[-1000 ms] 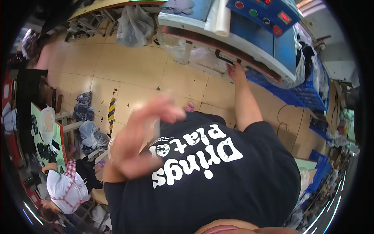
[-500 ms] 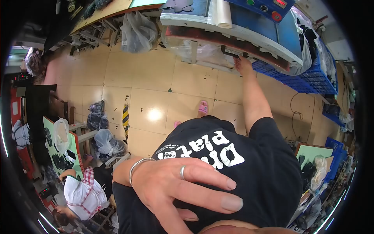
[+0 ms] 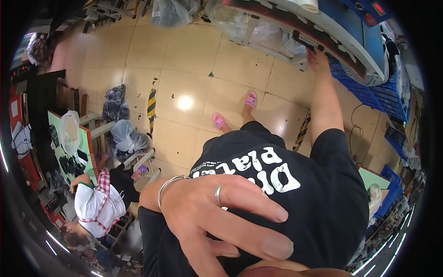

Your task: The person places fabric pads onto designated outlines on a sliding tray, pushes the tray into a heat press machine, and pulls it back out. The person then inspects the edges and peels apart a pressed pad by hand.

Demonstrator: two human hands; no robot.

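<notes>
My left hand (image 3: 226, 219) is close to the camera in front of my black T-shirt (image 3: 323, 203), fingers stretched out and apart, with nothing in it. It wears a ring and a metal bangle (image 3: 162, 191). On the far right, my right arm reaches forward to a blue machine (image 3: 344, 27) with a reddish lower plate edge. My right hand (image 3: 317, 61) is at the right end of a black handle (image 3: 304, 41) below that edge. Its fingers look curled round the handle, though they are small in view.
Blue plastic crates (image 3: 369, 90) stand beside the machine on the right. Plastic bags (image 3: 173, 11) hang at the back. A co-worker in a white top (image 3: 94, 203) sits at a green-topped table (image 3: 69, 152) on the left. My pink slippers (image 3: 219, 121) are on the tiled floor (image 3: 184, 55).
The view has shifted, so the machine and my right hand lie further up and right, and both slippers now show. My right hand stays at the handle; my left hand keeps its pose.
</notes>
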